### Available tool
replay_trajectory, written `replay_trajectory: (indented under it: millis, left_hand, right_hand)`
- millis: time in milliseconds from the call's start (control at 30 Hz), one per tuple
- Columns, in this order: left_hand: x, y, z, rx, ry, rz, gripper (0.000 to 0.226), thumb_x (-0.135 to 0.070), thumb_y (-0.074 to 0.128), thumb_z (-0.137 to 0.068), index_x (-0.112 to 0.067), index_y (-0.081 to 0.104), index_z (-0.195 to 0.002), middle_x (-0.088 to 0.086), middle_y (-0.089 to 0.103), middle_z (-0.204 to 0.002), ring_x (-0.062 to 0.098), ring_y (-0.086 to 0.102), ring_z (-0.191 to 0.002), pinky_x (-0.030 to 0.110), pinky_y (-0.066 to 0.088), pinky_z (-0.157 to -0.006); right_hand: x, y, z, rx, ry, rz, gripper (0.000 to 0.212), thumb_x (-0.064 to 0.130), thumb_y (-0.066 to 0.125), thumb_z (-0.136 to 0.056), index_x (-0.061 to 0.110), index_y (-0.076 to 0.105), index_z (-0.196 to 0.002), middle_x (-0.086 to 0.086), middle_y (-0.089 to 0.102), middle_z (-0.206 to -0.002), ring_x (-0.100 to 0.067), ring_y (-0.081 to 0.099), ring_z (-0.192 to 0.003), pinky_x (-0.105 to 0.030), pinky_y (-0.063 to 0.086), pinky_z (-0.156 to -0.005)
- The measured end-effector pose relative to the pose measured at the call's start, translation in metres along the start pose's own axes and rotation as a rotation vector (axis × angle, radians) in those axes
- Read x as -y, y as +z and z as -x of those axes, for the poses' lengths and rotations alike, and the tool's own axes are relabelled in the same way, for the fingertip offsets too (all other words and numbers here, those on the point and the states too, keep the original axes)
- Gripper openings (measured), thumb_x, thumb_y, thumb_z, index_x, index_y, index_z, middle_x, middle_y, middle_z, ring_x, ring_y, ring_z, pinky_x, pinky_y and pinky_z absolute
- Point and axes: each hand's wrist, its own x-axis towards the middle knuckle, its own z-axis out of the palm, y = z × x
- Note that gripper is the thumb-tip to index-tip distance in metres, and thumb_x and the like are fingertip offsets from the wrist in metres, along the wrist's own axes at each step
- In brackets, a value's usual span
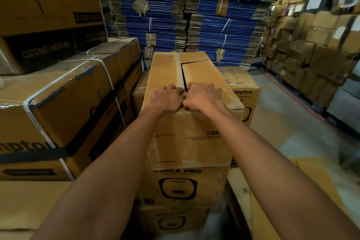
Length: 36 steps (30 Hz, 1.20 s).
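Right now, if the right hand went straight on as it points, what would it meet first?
The right hand would slide along the right box flap; beyond its far edge, probably the blue carton stacks.

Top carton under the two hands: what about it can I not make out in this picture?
Head view only.
- Contents of the top carton: only a dark slit shows between its flaps.
- Fingertips of the left hand and right hand: curled at the seam, hidden behind the knuckles; a grip on the flaps is uncertain.
- Near face, small print: upside down, blurred.
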Motion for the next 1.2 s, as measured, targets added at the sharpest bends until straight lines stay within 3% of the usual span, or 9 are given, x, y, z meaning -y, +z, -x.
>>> replay_trajectory:
  millis: [233,367,533,633,700,833,933,1067,1200]
  left_hand:
    - [0.005,0.005,0.002,-0.018,0.037,-0.035,0.046,-0.038,0.04,-0.104,-0.027,0.044,-0.149,0.007,0.042,-0.15,0.035,0.041,-0.133,0.056,0.034,-0.106]
    - [0.004,0.001,0.005,-0.042,0.028,0.007,0.046,-0.041,0.033,-0.106,-0.027,0.044,-0.149,0.006,0.04,-0.153,0.032,0.039,-0.135,0.054,0.032,-0.105]
    - [0.004,0.001,0.006,-0.07,0.048,0.02,0.057,-0.062,0.025,-0.103,-0.04,0.034,-0.154,0.005,0.04,-0.149,0.03,0.04,-0.132,0.051,0.033,-0.103]
    - [0.004,-0.001,0.004,-0.09,0.057,0.023,0.067,-0.076,0.02,-0.096,-0.045,0.031,-0.154,0.006,0.042,-0.145,0.031,0.039,-0.132,0.051,0.03,-0.104]
    - [0.0,-0.006,0.001,-0.068,0.066,0.015,0.067,-0.076,0.022,-0.096,-0.043,0.033,-0.154,0.009,0.043,-0.144,0.031,0.041,-0.132,0.053,0.029,-0.106]
    - [-0.031,-0.025,-0.014,0.1,0.148,0.091,0.054,-0.067,0.04,-0.095,-0.037,0.053,-0.138,0.002,0.054,-0.142,0.023,0.047,-0.124,0.059,0.026,-0.111]
    - [-0.05,-0.032,-0.023,0.255,0.123,0.222,0.079,-0.085,0.059,-0.063,-0.036,0.062,-0.125,-0.001,0.063,-0.13,0.022,0.055,-0.114,0.056,0.036,-0.109]
    - [-0.051,-0.032,-0.041,0.129,0.036,0.392,0.086,-0.077,0.08,-0.026,-0.033,0.073,-0.099,-0.005,0.071,-0.101,0.021,0.062,-0.101,0.047,0.049,-0.099]
    - [-0.053,-0.046,-0.026,-0.042,0.068,0.317,0.088,-0.07,0.09,-0.043,-0.03,0.058,-0.115,-0.004,0.058,-0.118,0.023,0.051,-0.116,0.044,0.035,-0.102]
  right_hand:
    - [0.013,0.001,-0.012,0.067,-0.04,0.203,0.042,0.036,0.058,-0.093,0.025,0.055,-0.133,-0.008,0.055,-0.133,-0.037,0.046,-0.125,-0.053,0.04,-0.099]
    - [0.015,-0.001,-0.015,-0.052,-0.082,0.372,0.032,0.033,0.053,-0.098,0.021,0.062,-0.126,-0.008,0.057,-0.124,-0.036,0.055,-0.114,-0.052,0.05,-0.092]
    - [0.0,-0.027,-0.017,-0.101,-0.209,0.402,0.027,0.037,0.069,-0.091,0.02,0.067,-0.112,-0.003,0.062,-0.105,-0.025,0.06,-0.096,-0.039,0.049,-0.077]
    - [-0.012,-0.065,-0.021,-0.1,-0.296,0.304,0.004,0.019,0.067,-0.093,0.019,0.065,-0.096,-0.003,0.061,-0.102,-0.023,0.054,-0.089,-0.04,0.048,-0.076]
    - [-0.016,-0.076,-0.021,-0.089,-0.361,0.284,0.011,0.01,0.063,-0.093,0.021,0.065,-0.093,-0.005,0.059,-0.103,-0.023,0.055,-0.088,-0.038,0.047,-0.072]
    - [-0.018,-0.06,-0.021,-0.13,-0.388,0.355,0.017,0.006,0.061,-0.093,0.015,0.072,-0.103,-0.01,0.064,-0.103,-0.028,0.06,-0.088,-0.038,0.043,-0.069]
    - [-0.023,-0.057,-0.023,-0.177,-0.381,0.337,0.021,0.009,0.059,-0.093,0.017,0.074,-0.106,-0.01,0.067,-0.102,-0.031,0.063,-0.094,-0.039,0.04,-0.071]
    - [-0.036,-0.066,-0.026,-0.222,-0.307,0.238,0.019,0.015,0.057,-0.096,0.02,0.072,-0.105,-0.005,0.054,-0.093,-0.03,0.054,-0.091,-0.042,0.035,-0.075]
    - [-0.043,-0.086,-0.034,-0.21,-0.23,0.178,0.015,0.027,0.055,-0.097,0.022,0.068,-0.103,-0.006,0.054,-0.098,-0.034,0.058,-0.099,-0.046,0.04,-0.079]
